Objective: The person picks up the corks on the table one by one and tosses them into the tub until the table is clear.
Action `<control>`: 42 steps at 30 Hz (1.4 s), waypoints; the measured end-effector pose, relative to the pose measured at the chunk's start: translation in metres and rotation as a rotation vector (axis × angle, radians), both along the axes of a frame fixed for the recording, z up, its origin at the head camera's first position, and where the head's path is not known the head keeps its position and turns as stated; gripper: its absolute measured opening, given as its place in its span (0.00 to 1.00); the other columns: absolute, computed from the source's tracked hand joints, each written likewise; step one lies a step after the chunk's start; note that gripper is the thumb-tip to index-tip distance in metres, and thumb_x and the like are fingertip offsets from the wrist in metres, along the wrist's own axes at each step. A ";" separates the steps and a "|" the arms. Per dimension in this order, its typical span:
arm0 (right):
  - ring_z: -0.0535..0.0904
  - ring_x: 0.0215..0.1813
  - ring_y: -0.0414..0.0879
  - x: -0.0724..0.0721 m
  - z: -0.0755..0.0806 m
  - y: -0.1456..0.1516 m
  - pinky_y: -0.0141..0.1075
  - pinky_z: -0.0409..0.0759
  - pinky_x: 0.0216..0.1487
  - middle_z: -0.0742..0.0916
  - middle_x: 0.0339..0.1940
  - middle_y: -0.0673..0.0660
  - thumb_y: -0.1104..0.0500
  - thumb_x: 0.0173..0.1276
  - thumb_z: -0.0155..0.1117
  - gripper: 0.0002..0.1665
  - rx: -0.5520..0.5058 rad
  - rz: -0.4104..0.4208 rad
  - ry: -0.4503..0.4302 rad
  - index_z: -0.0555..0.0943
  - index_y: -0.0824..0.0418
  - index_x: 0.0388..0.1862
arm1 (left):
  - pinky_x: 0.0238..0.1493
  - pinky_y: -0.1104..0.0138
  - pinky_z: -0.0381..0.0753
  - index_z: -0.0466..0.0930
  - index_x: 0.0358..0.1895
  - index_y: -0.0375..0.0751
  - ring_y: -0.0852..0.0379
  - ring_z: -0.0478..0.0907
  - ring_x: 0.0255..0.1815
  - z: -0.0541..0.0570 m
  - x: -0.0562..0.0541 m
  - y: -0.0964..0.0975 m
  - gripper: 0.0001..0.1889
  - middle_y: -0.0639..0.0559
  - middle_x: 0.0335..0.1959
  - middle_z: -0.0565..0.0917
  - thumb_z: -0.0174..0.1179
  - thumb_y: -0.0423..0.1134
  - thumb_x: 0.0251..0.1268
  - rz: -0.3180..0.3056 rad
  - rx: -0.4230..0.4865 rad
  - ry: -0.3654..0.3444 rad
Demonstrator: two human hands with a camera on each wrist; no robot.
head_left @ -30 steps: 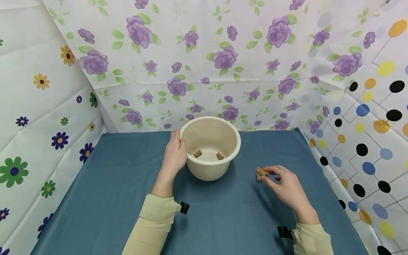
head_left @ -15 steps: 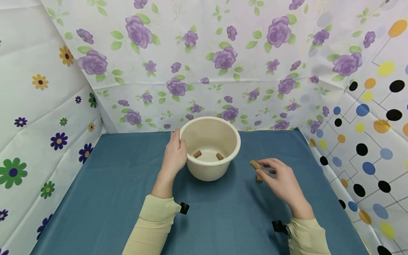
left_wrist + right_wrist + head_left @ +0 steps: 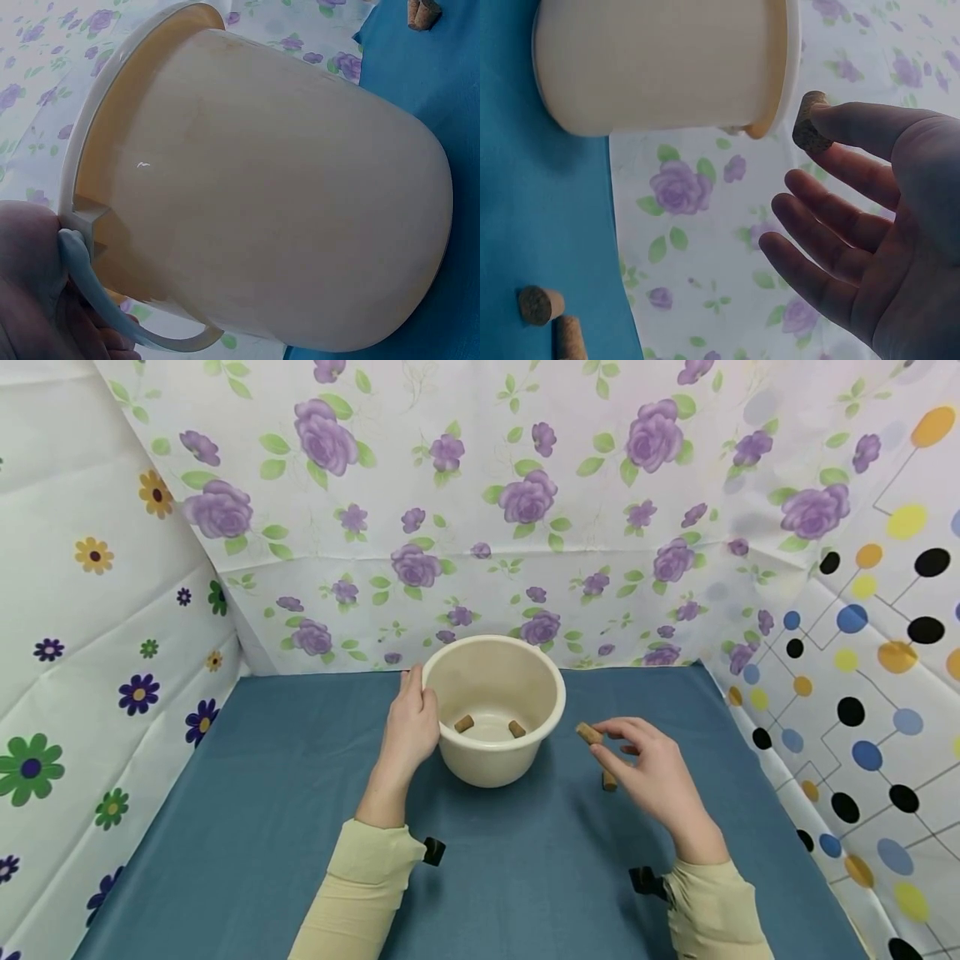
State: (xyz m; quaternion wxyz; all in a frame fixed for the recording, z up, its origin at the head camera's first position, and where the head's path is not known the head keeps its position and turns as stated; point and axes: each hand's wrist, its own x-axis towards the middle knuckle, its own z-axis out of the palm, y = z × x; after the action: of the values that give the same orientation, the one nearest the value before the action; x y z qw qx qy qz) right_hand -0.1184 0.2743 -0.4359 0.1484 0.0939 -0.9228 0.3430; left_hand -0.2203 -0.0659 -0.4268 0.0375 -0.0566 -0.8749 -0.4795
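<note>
A cream plastic bucket (image 3: 491, 766) stands upright on the blue cloth, and two corks (image 3: 464, 723) lie on its bottom. My left hand (image 3: 410, 727) grips its rim at the left side; in the left wrist view the bucket's pale handle (image 3: 105, 304) hangs beside the fingers. To the right of the bucket, my right hand (image 3: 652, 768) pinches one cork (image 3: 808, 126) between thumb and index finger, above the cloth. The other fingers are spread. Two more corks (image 3: 541, 306) lie on the cloth beneath that hand; the head view shows one of them (image 3: 609, 781) plainly.
Blue cloth (image 3: 247, 827) covers the table. A sheet with purple flowers (image 3: 480, 510) hangs behind it. Patterned sheets stand along the left side (image 3: 67, 602) and the right side (image 3: 885, 693). Each wrist carries a small black camera (image 3: 433, 851).
My right hand has lifted the pinched cork off the spot beside the others and carried it up and left toward the bucket. My left hand and the bucket stay in place.
</note>
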 end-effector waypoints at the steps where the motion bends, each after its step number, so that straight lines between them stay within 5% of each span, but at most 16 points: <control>1: 0.83 0.61 0.53 0.000 0.001 -0.001 0.56 0.86 0.58 0.86 0.61 0.54 0.52 0.77 0.73 0.17 -0.001 0.003 0.004 0.88 0.54 0.60 | 0.86 0.48 0.44 0.47 0.88 0.36 0.46 0.39 0.89 0.000 0.000 0.000 0.32 0.39 0.88 0.50 0.34 0.44 0.89 0.000 -0.001 -0.001; 42: 0.84 0.63 0.52 -0.021 0.041 -0.055 0.52 0.87 0.58 0.87 0.62 0.54 0.56 0.75 0.75 0.18 -0.073 0.111 0.173 0.88 0.54 0.62 | 0.86 0.48 0.44 0.46 0.88 0.38 0.48 0.38 0.89 0.000 0.000 -0.002 0.32 0.40 0.88 0.49 0.34 0.45 0.90 -0.002 -0.006 -0.017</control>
State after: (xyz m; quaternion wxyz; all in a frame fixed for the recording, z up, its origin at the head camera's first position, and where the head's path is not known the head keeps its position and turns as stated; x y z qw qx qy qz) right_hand -0.1391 0.2195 -0.3954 0.2114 0.1688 -0.8869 0.3746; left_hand -0.2205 -0.0675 -0.4264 0.0294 -0.0535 -0.8767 -0.4772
